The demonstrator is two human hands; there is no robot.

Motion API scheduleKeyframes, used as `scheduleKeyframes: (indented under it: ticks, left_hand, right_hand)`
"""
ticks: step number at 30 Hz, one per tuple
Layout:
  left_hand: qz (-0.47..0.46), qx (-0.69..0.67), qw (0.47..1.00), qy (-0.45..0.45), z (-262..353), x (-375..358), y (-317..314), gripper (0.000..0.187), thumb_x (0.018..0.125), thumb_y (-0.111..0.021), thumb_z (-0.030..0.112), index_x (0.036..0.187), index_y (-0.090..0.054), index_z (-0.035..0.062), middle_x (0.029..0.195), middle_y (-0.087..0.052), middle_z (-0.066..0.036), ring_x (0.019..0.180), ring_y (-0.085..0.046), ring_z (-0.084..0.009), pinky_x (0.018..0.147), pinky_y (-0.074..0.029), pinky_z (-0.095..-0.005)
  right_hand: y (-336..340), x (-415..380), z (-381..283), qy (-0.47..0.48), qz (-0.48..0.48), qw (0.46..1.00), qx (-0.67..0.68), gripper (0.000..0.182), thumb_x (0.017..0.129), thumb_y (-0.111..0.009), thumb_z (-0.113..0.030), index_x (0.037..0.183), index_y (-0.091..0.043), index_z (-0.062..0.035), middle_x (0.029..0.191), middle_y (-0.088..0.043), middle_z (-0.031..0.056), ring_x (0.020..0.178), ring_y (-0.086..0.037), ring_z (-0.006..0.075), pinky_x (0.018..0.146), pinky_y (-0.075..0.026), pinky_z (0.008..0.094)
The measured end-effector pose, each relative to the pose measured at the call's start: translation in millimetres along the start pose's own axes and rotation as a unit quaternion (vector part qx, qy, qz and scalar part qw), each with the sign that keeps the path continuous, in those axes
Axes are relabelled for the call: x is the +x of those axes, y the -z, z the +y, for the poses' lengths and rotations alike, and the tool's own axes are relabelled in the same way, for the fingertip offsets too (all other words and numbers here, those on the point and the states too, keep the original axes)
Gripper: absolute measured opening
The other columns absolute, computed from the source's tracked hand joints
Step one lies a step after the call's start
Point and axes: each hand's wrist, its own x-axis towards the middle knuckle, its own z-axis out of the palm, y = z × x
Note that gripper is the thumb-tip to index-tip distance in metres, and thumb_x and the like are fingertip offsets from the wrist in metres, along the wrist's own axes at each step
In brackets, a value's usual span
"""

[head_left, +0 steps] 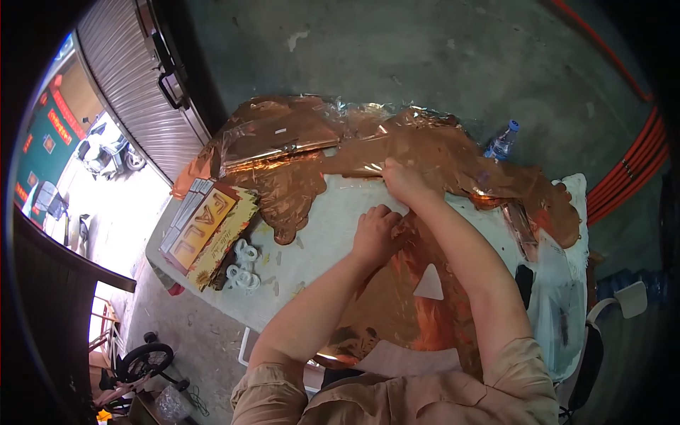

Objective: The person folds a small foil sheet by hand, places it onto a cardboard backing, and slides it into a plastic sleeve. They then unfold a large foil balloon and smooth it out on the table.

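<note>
Shiny copper-coloured foil (425,149) lies crumpled along the far side of a white table (340,205). My right hand (404,182) is at the near edge of this foil, its fingers closed on it. Closer to me, my left hand (377,232) has its fingers curled at the upper edge of another copper foil sheet (375,304), which spreads over the near side of the table. A pale triangle (429,283) shows on that sheet. What the left fingertips hold is hidden.
Printed "FALL" cards (209,234) and white rings (244,265) are on the left. A water bottle (502,140) stands at the far right. Clear plastic bags (556,304) lie at the right edge, near a chair (627,301). A bicycle (145,361) is lower left.
</note>
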Motion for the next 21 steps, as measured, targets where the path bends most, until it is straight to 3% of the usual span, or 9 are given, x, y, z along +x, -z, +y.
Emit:
scheduleKeyframes:
  ticks: [2, 4, 8, 10, 11, 12, 14, 17, 21]
  left_hand:
    - [-0.001, 0.013, 1.0, 0.001, 0.1, 0.3, 0.4, 0.03, 0.07, -0.074, 0.027, 0.094, -0.066, 0.0114, 0.095, -0.056, -0.007, 0.094, -0.054, -0.0275, 0.079, -0.042, -0.0398]
    - [0.001, 0.015, 1.0, 0.001, -0.6, 0.3, 1.2, 0.029, 0.07, -0.074, 0.026, 0.094, -0.066, 0.0118, 0.094, -0.056, -0.007, 0.094, -0.055, -0.0278, 0.08, -0.043, -0.0401]
    - [0.003, 0.01, 1.0, 0.004, -1.4, -0.2, -1.0, 0.027, 0.069, -0.074, 0.024, 0.093, -0.066, 0.0121, 0.094, -0.057, -0.007, 0.095, -0.055, -0.0276, 0.082, -0.043, -0.04]
    - [0.004, 0.01, 1.0, 0.001, -2.0, -0.3, -0.9, 0.027, 0.07, -0.074, 0.024, 0.093, -0.066, 0.012, 0.094, -0.057, -0.006, 0.095, -0.055, -0.0275, 0.082, -0.043, -0.0398]
    - [0.005, 0.011, 1.0, -0.002, -2.2, -0.3, -0.6, 0.027, 0.07, -0.074, 0.024, 0.093, -0.066, 0.012, 0.094, -0.056, -0.006, 0.095, -0.054, -0.0274, 0.083, -0.043, -0.0395]
    - [0.005, 0.01, 1.0, -0.002, -2.2, -0.4, -0.2, 0.027, 0.07, -0.074, 0.024, 0.093, -0.066, 0.012, 0.094, -0.056, -0.006, 0.095, -0.054, -0.0274, 0.083, -0.043, -0.0395]
    - [-0.006, 0.006, 1.0, 0.005, -1.1, -0.3, 0.7, 0.028, 0.07, -0.074, 0.023, 0.094, -0.066, 0.0118, 0.095, -0.056, -0.006, 0.096, -0.054, -0.027, 0.083, -0.042, -0.0391]
    - [-0.002, 0.01, 1.0, 0.003, -0.4, -0.6, 0.7, 0.029, 0.07, -0.073, 0.023, 0.095, -0.066, 0.0116, 0.095, -0.056, -0.006, 0.096, -0.054, -0.0267, 0.083, -0.042, -0.0388]
    - [-0.007, 0.016, 1.0, 0.005, -0.3, -0.4, 1.5, 0.031, 0.07, -0.073, 0.023, 0.097, -0.065, 0.011, 0.095, -0.056, -0.006, 0.096, -0.054, -0.0267, 0.084, -0.042, -0.0387]
  right_hand:
    - [-9.1, 2.8, 6.4, -0.004, 0.013, 1.0, -0.005, 0.008, 0.078, -0.058, -0.008, 0.075, -0.065, -0.0048, 0.087, -0.061, 0.013, 0.08, -0.062, 0.0352, 0.074, -0.048, 0.047]
    - [-14.3, 5.1, 7.0, -0.025, 0.099, 0.989, 0.107, 0.005, 0.074, -0.064, -0.006, 0.072, -0.062, -0.003, 0.076, -0.061, 0.0113, 0.07, -0.062, 0.0281, 0.063, -0.048, 0.0422]
    - [-2.6, 7.2, 19.7, -0.124, 0.054, 0.941, 0.31, 0.018, 0.076, -0.069, -0.011, 0.069, -0.057, 0.0008, 0.066, -0.06, 0.0102, 0.06, -0.06, 0.0221, 0.056, -0.047, 0.0365]
    - [6.1, 12.8, 22.3, -0.257, -0.018, 0.829, 0.497, 0.028, 0.075, -0.076, -0.015, 0.066, -0.055, 0.0014, 0.055, -0.054, 0.0063, 0.054, -0.053, 0.0137, 0.051, -0.043, 0.0332]
    - [15.3, 13.7, 20.1, -0.306, -0.044, 0.796, 0.521, 0.021, 0.079, -0.074, -0.019, 0.075, -0.062, -0.0026, 0.06, -0.055, -0.0016, 0.05, -0.048, 0.008, 0.046, -0.037, 0.0252]
    - [16.3, 15.0, 20.0, -0.306, -0.044, 0.796, 0.521, 0.021, 0.079, -0.074, -0.019, 0.075, -0.062, -0.0026, 0.06, -0.055, -0.0016, 0.05, -0.048, 0.008, 0.046, -0.037, 0.0252]
    - [8.3, 18.2, 30.0, -0.237, -0.016, 0.89, 0.39, 0.019, 0.08, -0.074, -0.017, 0.08, -0.065, -0.0009, 0.062, -0.059, 0.0003, 0.051, -0.05, 0.0077, 0.047, -0.037, 0.0256]
    - [-0.5, 21.0, 38.1, -0.131, 0.014, 0.901, 0.413, 0.016, 0.08, -0.072, -0.013, 0.082, -0.066, 0.0009, 0.064, -0.061, 0.0016, 0.055, -0.052, 0.0077, 0.049, -0.04, 0.0265]
    - [0.6, 20.2, 28.3, -0.126, 0.046, 0.92, 0.369, 0.011, 0.076, -0.07, -0.007, 0.081, -0.067, 0.0022, 0.067, -0.064, 0.0079, 0.063, -0.058, 0.0119, 0.059, -0.047, 0.0288]
